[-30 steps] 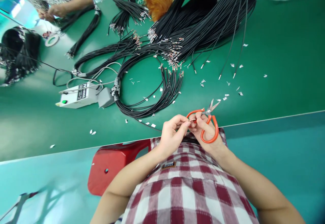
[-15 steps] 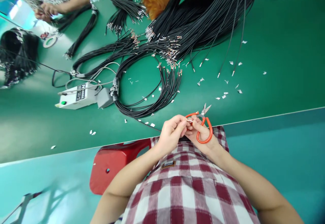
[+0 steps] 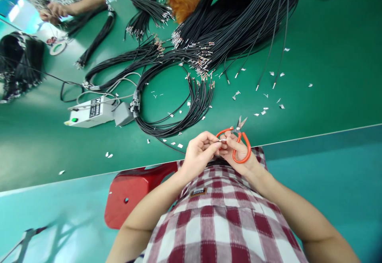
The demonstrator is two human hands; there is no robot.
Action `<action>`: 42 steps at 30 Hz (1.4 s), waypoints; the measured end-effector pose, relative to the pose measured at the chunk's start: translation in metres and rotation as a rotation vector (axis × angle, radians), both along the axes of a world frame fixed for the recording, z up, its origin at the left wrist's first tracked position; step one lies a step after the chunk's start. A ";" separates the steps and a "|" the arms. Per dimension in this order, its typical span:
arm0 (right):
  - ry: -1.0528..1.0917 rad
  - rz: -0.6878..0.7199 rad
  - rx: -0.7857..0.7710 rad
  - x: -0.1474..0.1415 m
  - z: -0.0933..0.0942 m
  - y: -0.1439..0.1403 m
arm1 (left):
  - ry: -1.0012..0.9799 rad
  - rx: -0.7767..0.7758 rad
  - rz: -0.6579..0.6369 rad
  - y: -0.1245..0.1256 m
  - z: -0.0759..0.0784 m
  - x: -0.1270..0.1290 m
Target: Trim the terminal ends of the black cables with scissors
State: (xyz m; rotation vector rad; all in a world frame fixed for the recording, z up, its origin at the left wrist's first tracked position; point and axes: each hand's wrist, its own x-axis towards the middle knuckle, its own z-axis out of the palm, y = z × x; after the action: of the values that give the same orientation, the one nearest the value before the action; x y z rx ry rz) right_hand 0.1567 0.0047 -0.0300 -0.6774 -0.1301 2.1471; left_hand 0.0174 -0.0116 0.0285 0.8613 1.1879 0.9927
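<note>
Head view: both your hands meet at the bench edge

Far left on the green table (image 3: 328, 56), a co-worker's hands (image 3: 50, 12) handle black cable. Nearer you sits a white control box (image 3: 89, 113), then a coiled bundle of black wires (image 3: 179, 112). Your left hand (image 3: 198, 155) pinches a small metal terminal (image 3: 223, 140) between thumb and fingertips. Touching it, your right hand (image 3: 240, 153) is closed around orange-handled scissors (image 3: 238, 139), blades slightly parted and pointing away from you. Metal scraps (image 3: 262, 112) lie scattered to the right
</note>
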 end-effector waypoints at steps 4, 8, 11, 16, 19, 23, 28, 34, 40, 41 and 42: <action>-0.039 -0.008 0.089 -0.002 0.010 0.002 | 0.031 -0.007 -0.022 -0.002 0.001 -0.001; -0.072 -0.035 0.140 -0.002 0.014 0.004 | 0.014 -0.012 -0.041 -0.003 0.002 -0.002; -0.077 -0.049 0.151 -0.001 0.013 0.005 | -0.015 -0.031 -0.051 -0.003 0.001 -0.002; -0.083 -0.037 0.141 -0.002 0.008 0.005 | -0.119 -0.076 -0.084 0.001 -0.005 -0.006; -0.105 -0.038 0.149 -0.005 0.004 0.004 | -0.220 -0.143 -0.159 0.006 -0.009 -0.012; -0.285 -0.011 0.261 -0.001 0.005 0.009 | -0.244 -0.170 -0.175 0.008 -0.008 -0.016; -0.879 0.212 0.659 0.033 0.022 0.018 | -0.172 -0.073 -0.056 0.003 -0.001 -0.015; -1.321 0.667 0.932 0.056 0.046 0.015 | -0.105 -0.066 0.005 0.001 0.004 -0.013; -1.228 0.814 0.929 0.041 0.059 0.023 | -0.032 -0.042 0.022 -0.001 0.006 -0.007; -1.216 0.831 0.926 0.039 0.060 0.025 | -0.023 -0.033 0.022 -0.001 0.006 -0.006; -1.203 0.850 0.925 0.039 0.061 0.028 | -0.016 -0.024 0.021 -0.002 0.007 -0.006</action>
State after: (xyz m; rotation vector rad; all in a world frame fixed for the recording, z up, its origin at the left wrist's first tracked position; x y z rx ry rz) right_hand 0.1954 0.0325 0.0309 -1.3366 -2.1808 1.6886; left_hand 0.0114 -0.0134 0.0352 0.8227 1.1952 0.9989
